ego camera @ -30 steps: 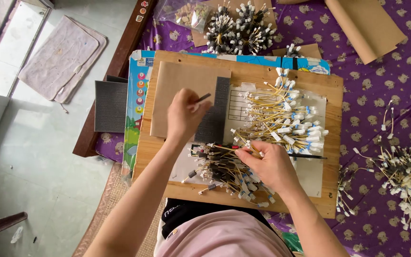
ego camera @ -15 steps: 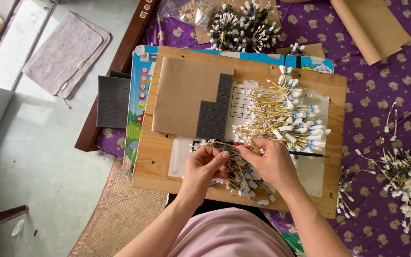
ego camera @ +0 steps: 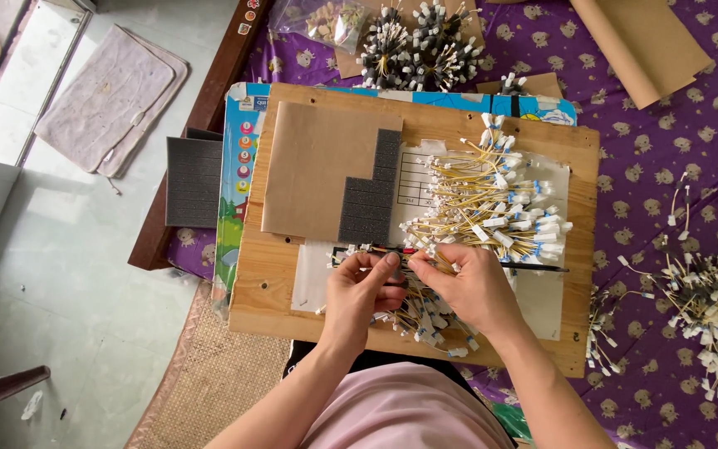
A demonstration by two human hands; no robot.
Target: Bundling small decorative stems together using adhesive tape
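On the wooden board (ego camera: 292, 308), head view: left hand (ego camera: 359, 291) and right hand (ego camera: 471, 287) pinch thin yellow wires (ego camera: 421, 308) between fingertips; connector ends beneath are hidden. Brown cardboard sheet (ego camera: 317, 175) behind; clear bag (ego camera: 326, 21) at the top edge, contents indistinct.

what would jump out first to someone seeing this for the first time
Two bare hands, left hand and right hand, meet at the near edge of a wooden board, pinching thin yellow wires. Behind them a fan of yellow wires with white connectors lies on the board. A purple patterned cloth spreads to the right.
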